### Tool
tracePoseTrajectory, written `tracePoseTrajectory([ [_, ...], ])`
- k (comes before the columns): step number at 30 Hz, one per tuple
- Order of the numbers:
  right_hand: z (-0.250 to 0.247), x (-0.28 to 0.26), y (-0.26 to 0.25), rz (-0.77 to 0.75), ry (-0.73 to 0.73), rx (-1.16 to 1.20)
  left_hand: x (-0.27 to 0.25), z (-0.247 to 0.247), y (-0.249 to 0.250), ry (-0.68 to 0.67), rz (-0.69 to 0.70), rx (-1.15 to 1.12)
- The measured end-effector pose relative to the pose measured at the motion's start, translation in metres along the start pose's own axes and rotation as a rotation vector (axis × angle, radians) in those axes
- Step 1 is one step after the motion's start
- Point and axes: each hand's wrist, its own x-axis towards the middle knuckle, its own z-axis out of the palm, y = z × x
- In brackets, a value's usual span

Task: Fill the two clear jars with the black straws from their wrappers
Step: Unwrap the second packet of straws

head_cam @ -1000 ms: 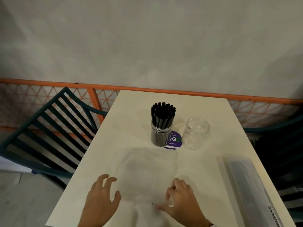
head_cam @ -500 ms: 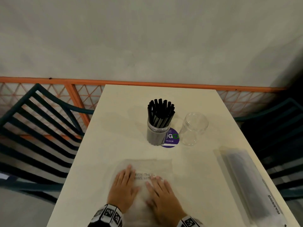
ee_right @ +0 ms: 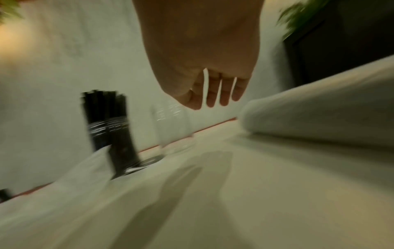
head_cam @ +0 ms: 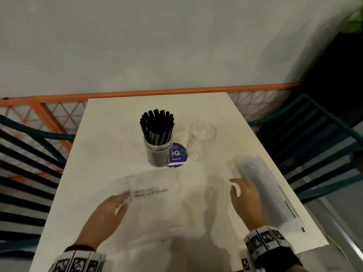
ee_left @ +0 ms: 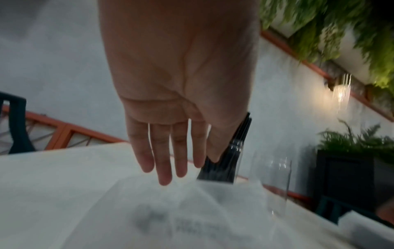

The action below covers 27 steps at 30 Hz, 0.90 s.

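A: From the head view, we have one jar (head_cam: 158,152) full of black straws (head_cam: 156,125) at centre frame, and the empty jar (head_cam: 200,143) just to its right, with a purple round sticker (head_cam: 178,155) between their bases. Our left hand (head_cam: 107,212) lies flat, fingers straight, on the empty wrapper (head_cam: 155,191) in the lower middle. Our right hand (head_cam: 245,195) hovers, fingers loose and holding nothing, just beside the full wrapper (head_cam: 263,191) at lower right.

B: That full wrapper lies close to the right edge of the table (head_cam: 110,134). If we nudge it instead of gripping it, we judge it could slide off.

A: In the left wrist view, our fingers (ee_left: 164,160) hang straight, tips at the crinkled plastic in the lower half. The filled jar stands behind them at centre, the clear one to its right.

B: Slack film under a flat palm could skid, and a sweep forward might knock the filled jar.

A: The right wrist view is blurred. Our fingers (ee_right: 213,94) at upper centre are relaxed and apart, grasping nothing; the packed wrapper fills the right side, and the empty jar sits just below the fingertips.

B: We cannot tell the gap between hand and glass. It looks light, so a careless reach could tip it.
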Motion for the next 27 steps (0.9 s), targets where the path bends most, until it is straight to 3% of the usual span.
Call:
tracePoseTrajectory([
  [2, -0.019, 0.015, 0.034, 0.184, 0.003, -0.134, -0.002, -0.006, 0.02, 0.02, 0.003, -0.042],
  [5, -0.041, 0.024, 0.07, 0.482, -0.11, -0.223, -0.005, -0.002, 0.054, 0.02, 0.031, -0.116],
  [7, -0.048, 0.026, 0.088, 0.625, -0.256, -0.181, -0.007, 0.005, 0.079, 0.007, 0.046, -0.177],
  [9, -0.05, 0.03, 0.099, 0.657, -0.389, -0.044, -0.007, 0.018, 0.102, -0.006, 0.058, -0.245],
  [13, -0.046, 0.034, 0.099, 0.465, -0.513, -0.02, -0.006, 0.051, 0.136, -0.075, 0.102, -0.319],
  [18, -0.039, 0.031, 0.083, -0.017, -0.668, -0.107, 0.003, 0.085, 0.162, -0.137, 0.078, -0.351],
  [21, -0.038, 0.026, 0.068, -0.318, -0.519, -0.23, 0.012, 0.097, 0.17, -0.085, -0.065, -0.424],
  [24, -0.035, 0.021, 0.068, -0.606, -0.352, -0.12, 0.015, 0.102, 0.182, -0.055, -0.202, -0.566],
  [27, -0.037, 0.018, 0.072, -0.696, -0.328, -0.117, 0.012, 0.106, 0.193, -0.045, -0.201, -0.699],
])
